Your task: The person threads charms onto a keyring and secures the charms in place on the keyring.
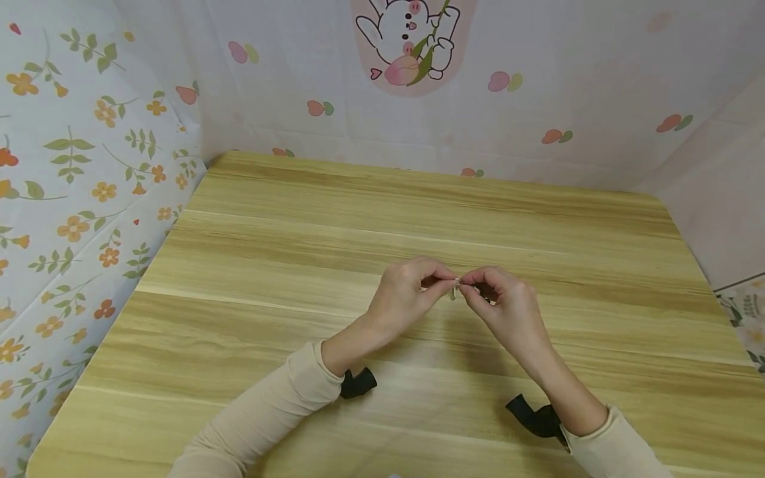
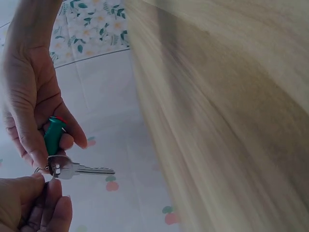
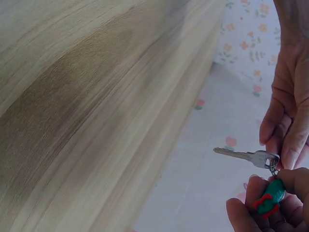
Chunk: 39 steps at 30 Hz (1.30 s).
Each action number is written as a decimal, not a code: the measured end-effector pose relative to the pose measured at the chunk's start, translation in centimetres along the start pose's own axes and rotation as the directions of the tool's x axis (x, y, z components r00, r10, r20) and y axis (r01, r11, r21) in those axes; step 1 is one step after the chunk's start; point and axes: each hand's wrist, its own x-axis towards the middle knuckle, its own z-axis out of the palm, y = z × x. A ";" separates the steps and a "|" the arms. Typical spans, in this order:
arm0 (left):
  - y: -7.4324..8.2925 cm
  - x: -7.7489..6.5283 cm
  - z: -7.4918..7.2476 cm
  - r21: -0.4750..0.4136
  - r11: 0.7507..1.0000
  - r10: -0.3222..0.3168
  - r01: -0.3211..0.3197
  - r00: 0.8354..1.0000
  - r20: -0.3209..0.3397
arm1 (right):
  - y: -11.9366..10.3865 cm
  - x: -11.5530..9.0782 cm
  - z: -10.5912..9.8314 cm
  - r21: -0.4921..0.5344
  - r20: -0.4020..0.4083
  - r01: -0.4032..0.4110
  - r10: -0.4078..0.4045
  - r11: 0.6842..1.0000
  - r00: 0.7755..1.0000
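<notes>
Left fingers (image 2: pixel 59 212) pinching metal link (image 3: pixel 273 170) | right fingers (image 3: pixel 254 191) gripping charm (image 3: pixel 275 190) (green) | key (image 3: pixel 241 155) jutting between

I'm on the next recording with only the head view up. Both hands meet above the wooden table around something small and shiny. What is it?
Observer: A silvery key; the left wrist view shows its toothed blade plainly.

Operator: Is anything fastened to it? From here I can't make out what the right hand holds.

Observer: Yes. In the right wrist view, a short metal chain joins the key to a green charm with red edging, which sits in the right hand.
</notes>
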 end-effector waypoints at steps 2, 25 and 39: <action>-0.1 -0.1 0.0 -0.048 0.998 -0.029 0.029 0.999 -0.012 | 0.0 0.0 0.0 0.023 0.013 -0.021 0.020 1.000 1.000; -0.1 -0.2 0.0 0.058 0.997 0.055 -0.056 0.998 0.016 | -0.2 0.1 -0.1 -0.037 -0.016 0.054 -0.054 0.998 0.998; -0.4 -0.3 0.2 -0.168 0.983 -0.084 0.075 0.995 -0.046 | -0.2 0.3 0.1 -0.016 -0.011 0.028 -0.028 0.999 1.000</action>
